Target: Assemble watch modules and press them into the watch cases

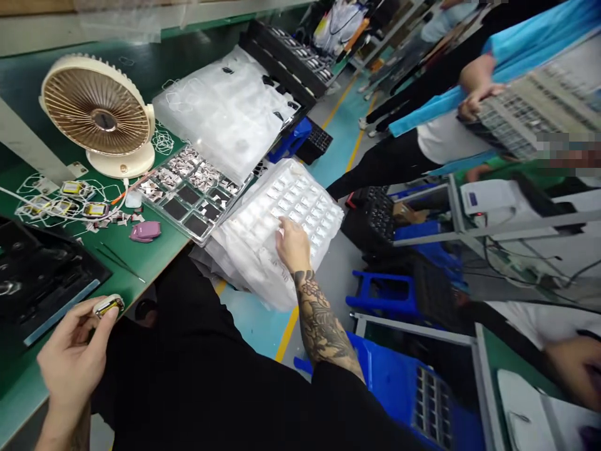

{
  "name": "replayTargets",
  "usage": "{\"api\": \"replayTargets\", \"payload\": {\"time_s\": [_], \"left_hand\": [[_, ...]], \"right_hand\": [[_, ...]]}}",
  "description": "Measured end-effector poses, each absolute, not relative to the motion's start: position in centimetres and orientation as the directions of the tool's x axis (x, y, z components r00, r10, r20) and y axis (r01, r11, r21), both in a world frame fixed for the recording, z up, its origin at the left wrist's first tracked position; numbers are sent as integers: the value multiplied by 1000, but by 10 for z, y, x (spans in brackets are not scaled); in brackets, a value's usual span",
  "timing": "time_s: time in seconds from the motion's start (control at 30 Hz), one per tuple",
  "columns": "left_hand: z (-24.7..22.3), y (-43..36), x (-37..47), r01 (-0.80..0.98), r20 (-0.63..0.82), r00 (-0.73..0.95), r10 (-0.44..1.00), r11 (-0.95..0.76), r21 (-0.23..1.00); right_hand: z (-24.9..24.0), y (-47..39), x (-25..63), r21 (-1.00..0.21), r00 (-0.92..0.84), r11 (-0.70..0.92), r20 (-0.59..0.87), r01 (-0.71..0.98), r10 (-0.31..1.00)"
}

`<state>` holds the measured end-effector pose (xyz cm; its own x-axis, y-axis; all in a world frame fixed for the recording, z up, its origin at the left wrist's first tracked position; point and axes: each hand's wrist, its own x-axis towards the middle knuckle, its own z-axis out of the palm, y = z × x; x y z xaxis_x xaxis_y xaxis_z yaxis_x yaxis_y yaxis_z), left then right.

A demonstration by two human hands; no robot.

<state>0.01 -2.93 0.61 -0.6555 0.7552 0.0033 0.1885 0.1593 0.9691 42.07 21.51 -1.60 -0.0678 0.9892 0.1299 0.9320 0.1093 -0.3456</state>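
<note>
— Where are the hands?
— The left hand (75,351) is low at the left, by the edge of the green workbench (164,252). Its thumb and fingers are pinched closed on a small white-rimmed casing (109,305) with something yellow inside. The right hand (292,241) reaches forward to a translucent white plastic tray (251,235), set with rows of small pale parts (303,208), just beyond the bench edge.

— Does the right hand hold anything?
— I can't tell. Its fingers are partly curled over the tray's near rows, and the fingertips are turned away from view.

— What step does this look like?
— I'd judge it to be a reach into the tray, with the casing kept aside in the left hand.

— What does the next move call for?
— Probably a light, precise fingertip touch among those close-set parts, and a steady left pinch.

— What else is near?
— Thin dark tweezers (119,262) and a purple casing (145,232) lie on the bench, in front of a cream desk fan (98,113).
</note>
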Motion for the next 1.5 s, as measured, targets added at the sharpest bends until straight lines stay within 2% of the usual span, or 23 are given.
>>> {"api": "replayTargets", "payload": {"time_s": [0.17,0.3,0.4,0.47,0.53,0.63,0.73,0.83,0.97,1.07,1.13,1.3,1.5], "left_hand": [[7,-13,8,-20,-141,-591,795,160,987],[16,-3,14,0,-126,-566,814,152,988],[19,-2,17,-74,-139,-606,783,119,990],[17,-3,17,-177,-192,-611,768,104,979],[14,-5,15,-248,-235,-611,756,99,964],[11,-11,10,-291,-257,-630,733,84,953],[11,-21,8,-326,-262,-656,708,47,944],[13,-33,8,-345,-246,-677,693,-3,939],[15,-46,5,-337,-204,-703,681,-67,939],[14,-49,1,-336,-167,-704,691,-116,935],[13,-49,-2,-335,-159,-718,678,-136,932],[16,-40,-7,-285,-135,-740,659,-124,951],[17,-37,-8,-71,-25,-680,733,-32,997]], "right_hand": [[-38,216,468,-343,72,-34,97,939,993],[-37,219,453,-428,145,-47,200,903,969],[-22,214,405,-612,115,115,324,783,939],[-11,203,357,-773,67,293,396,562,916],[-1,186,304,-868,-38,394,402,302,915],[11,158,230,-920,-361,386,339,66,869],[16,134,171,-907,-618,411,374,-89,692],[17,121,128,-864,-731,462,446,-200,517],[14,118,99,-852,-825,466,430,-237,367],[8,117,96,-863,-866,461,380,-205,326],[5,114,99,-883,-869,440,342,-166,357],[-3,112,104,-957,-811,275,231,-90,537],[-5,117,104,-966,-803,238,223,-104,553]]}}
